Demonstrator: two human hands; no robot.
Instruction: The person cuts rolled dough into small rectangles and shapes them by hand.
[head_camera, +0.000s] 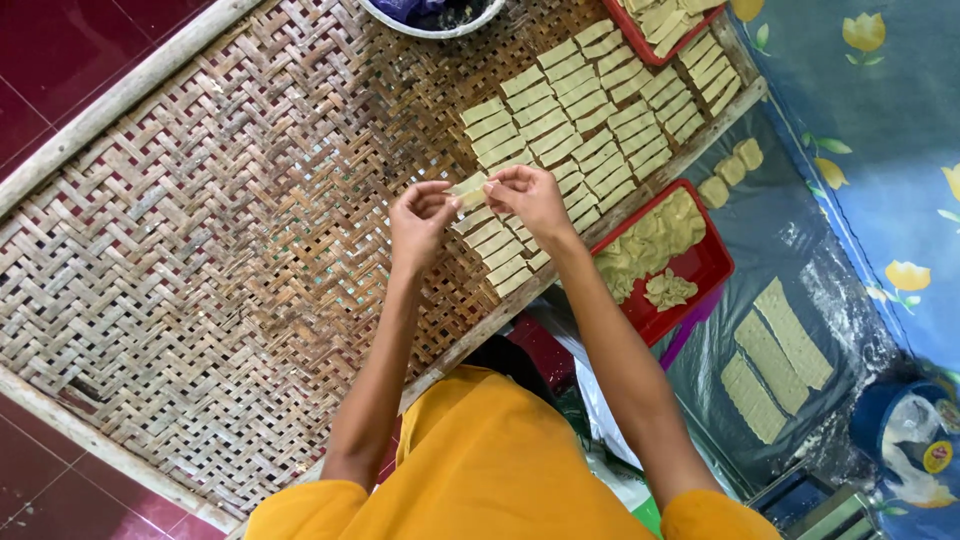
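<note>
Both hands meet above a large woven bamboo tray (200, 250), close to its right edge. The left hand (418, 222) and the right hand (535, 200) pinch 1 small pale dough strip (468, 188) between them, each taking an end. The left fingers (436, 197) are closed on the strip's left end, thumb against forefinger, with the other fingers curled in. The right fingers (510, 180) are closed the same way on its right end. The strip is lifted slightly off the weave and sits at the near end of the laid-out pieces.

Rows of the same dough strips (580, 100) lie flat on the tray in neat columns, running from just below the hands up toward the tray's far right corner. The left and middle of the tray show only bare weave.

Just beside the tray's right edge stands a red tray (710, 265) holding loose crumpled dough pieces (650, 240). A second red tray (640, 35) with more strips sits at the top edge of the view. A white-rimmed bowl (430, 30) rests at the far edge of the woven tray.

Right of the red tray, on a dark floured sheet (790, 240), lie 3 long flat dough bands (775, 360) and a few small pieces (730, 170). A blue round container (875, 415) stands near the lower right corner. The person wears a yellow shirt (500, 470).
</note>
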